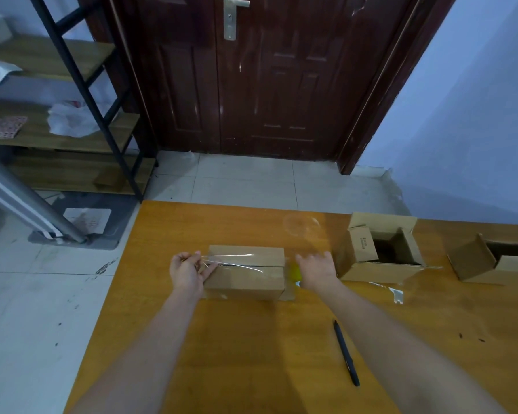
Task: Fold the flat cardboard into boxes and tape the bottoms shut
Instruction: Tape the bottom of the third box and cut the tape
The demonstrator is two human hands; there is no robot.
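Observation:
A closed cardboard box [245, 279] lies on the orange table [237, 354] with its flap seam facing up. A strip of clear tape [234, 264] runs across the seam. My left hand [187, 273] rests at the box's left end and pinches the end of the tape. My right hand [317, 268] hovers just right of the box, blurred, with its fingers spread. A blurred yellow thing [294, 272] shows between this hand and the box; whether the hand holds it is unclear. A faint clear ring [301, 225] shows on the table beyond it.
Two folded boxes stand open-side up to the right, one [380, 265] near my right hand and one [491, 264] at the frame edge. A black pen [346, 352] lies near me. A scrap of tape [396, 294] sticks to the table. A shelf [72, 130] and a door [251, 85] stand beyond.

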